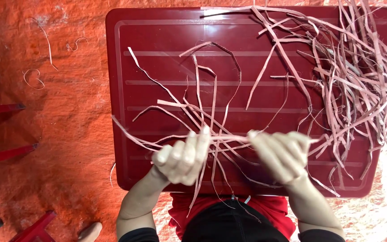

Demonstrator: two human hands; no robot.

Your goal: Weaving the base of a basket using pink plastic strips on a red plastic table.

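L hand (pixel 182 157) and R hand (pixel 281 157) are working low over the near edge of the red bench (pixel 157 31), each curled shut, pinching opposite ends of a thin bundle of pinkish strips (pixel 227 139) that is running roughly level between them. Grip on both sides is closing w/ fingers folded and thumbs on top, likely so the strands are staying together and taut instead of splaying. R hand is blurring a bit, so exact finger placement isn't clear there. Loose ends of the held strips are fanning out up and left across the bench and hanging down past the near edge toward the person's lap, i.e. only the middle section is being held. A much bigger tangled pile (pixel 359 76) of the same strips is sitting at the far-right corner of the bench, spilling over the right edge; it's lying w/in easy reach of the R hand, and some strands from it are trailing toward that hand. Bench centre is carrying only a few stray curls. A few scraps (pixel 34 78) are lying on the orange floor mat (pixel 45 134) at left, well apart from the hands, beside red stool legs (pixel 5 154).
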